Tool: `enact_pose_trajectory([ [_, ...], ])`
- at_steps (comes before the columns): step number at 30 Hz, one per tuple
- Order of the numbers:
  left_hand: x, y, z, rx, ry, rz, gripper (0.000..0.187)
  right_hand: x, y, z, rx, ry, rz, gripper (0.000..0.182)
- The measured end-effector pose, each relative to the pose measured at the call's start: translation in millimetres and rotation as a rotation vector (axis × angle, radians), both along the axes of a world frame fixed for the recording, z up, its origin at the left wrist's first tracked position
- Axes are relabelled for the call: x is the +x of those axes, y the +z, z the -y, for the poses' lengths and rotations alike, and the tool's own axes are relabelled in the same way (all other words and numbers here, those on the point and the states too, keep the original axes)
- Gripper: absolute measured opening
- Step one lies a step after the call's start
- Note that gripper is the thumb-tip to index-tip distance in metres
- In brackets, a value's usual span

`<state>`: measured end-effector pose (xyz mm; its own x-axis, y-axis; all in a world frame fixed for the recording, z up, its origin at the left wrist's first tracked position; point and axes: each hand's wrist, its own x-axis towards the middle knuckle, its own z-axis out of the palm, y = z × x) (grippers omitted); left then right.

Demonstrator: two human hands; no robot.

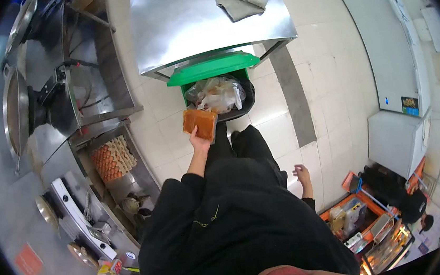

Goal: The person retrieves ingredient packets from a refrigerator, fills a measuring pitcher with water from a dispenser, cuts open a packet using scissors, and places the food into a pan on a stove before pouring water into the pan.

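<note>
My left hand point(199, 141) is closed on the lower edge of a flat rectangular clear container point(200, 122) filled with something orange-brown. That container overlaps the near left rim of a green trash bin point(250, 73) in this view. Inside the bin, a black liner point(249, 98) surrounds crumpled clear plastic bags point(217, 94). The bin's green lid point(213, 67) stands raised at the back, against the steel table. My right hand point(301, 172) hangs at my side, holding nothing, its fingers loosely bent and apart.
Ahead is a steel table point(182, 24) with a folded grey cloth point(242, 4). Egg trays point(113, 158) sit on a shelf at left, near woks point(16, 112) and a white appliance point(82, 217). White freezers point(389, 47) line the right. Another person point(395, 195) is by orange shelving at lower right.
</note>
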<state>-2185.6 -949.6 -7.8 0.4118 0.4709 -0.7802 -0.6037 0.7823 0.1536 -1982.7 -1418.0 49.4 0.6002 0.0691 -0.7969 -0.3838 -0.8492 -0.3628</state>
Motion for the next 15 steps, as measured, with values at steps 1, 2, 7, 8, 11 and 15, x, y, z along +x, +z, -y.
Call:
enact_pose_trajectory([
  [1, -8, 16, 5, -0.004, 0.010, 0.003, 0.051, 9, 0, -27, 0.048, 0.142, 0.097, 0.024],
  [2, -14, 28, 6, 0.054, -0.005, 0.066, 0.050, 17, 2, -60, 0.102, 0.291, 0.191, 0.024],
  [7, -53, 108, 24, 0.401, 0.077, 0.129, 0.047, 1, 104, -296, 0.740, 0.611, -0.171, 0.042],
  [8, -53, 141, 28, 0.479, 0.123, 0.048, 0.049, -13, 129, -334, 0.873, 0.692, -0.363, 0.051],
  [11, -62, 195, 51, 0.592, 0.273, -0.067, 0.058, -71, 153, -397, 1.093, 0.663, -0.690, 0.056],
  [15, -144, 265, 85, 0.715, 0.090, -0.365, 0.051, -137, 185, -446, 0.952, 0.944, -0.888, 0.062],
])
